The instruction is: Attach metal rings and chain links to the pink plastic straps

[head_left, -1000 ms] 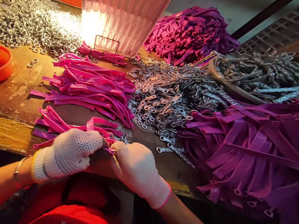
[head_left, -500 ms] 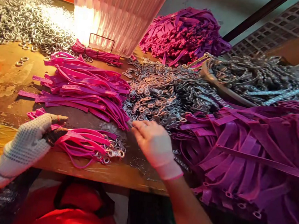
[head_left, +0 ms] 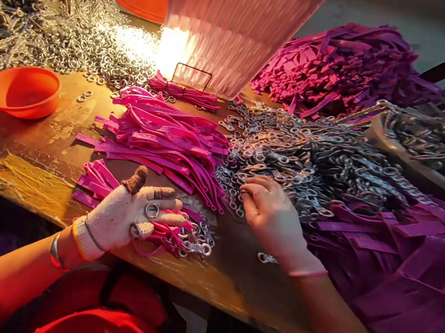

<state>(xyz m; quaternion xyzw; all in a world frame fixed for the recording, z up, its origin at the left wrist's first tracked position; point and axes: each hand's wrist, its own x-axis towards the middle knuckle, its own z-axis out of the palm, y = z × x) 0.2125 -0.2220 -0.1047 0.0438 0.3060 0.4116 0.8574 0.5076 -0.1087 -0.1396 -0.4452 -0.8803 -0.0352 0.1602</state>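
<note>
My left hand [head_left: 131, 217], in a dotted work glove, is turned palm up with most fingers stretched out. A metal ring [head_left: 152, 211] rests on those fingers, and the little finger curls in beside it. Beneath this hand lies a bunch of pink straps [head_left: 99, 178] with metal clasps [head_left: 197, 242] at the right ends. My right hand [head_left: 273, 216], in a pale covering, is at the near edge of a heap of metal clasps [head_left: 290, 142]. Its thumb and index finger are pinched together; what is between them is too small to make out.
A larger bundle of pink straps [head_left: 169, 138] lies beyond my left hand. Orange bowl [head_left: 21, 90] and heaped metal rings [head_left: 80, 35] are at left. Purple straps [head_left: 405, 264] cover the right side, with more purple straps [head_left: 340, 67] behind. A ribbed translucent panel [head_left: 239, 33] stands at the back.
My left hand has moved right and turned from knuckles-up to palm up, showing the ring. My right hand stays at the clasp heap, fingers now pinched. The view has shifted left.
</note>
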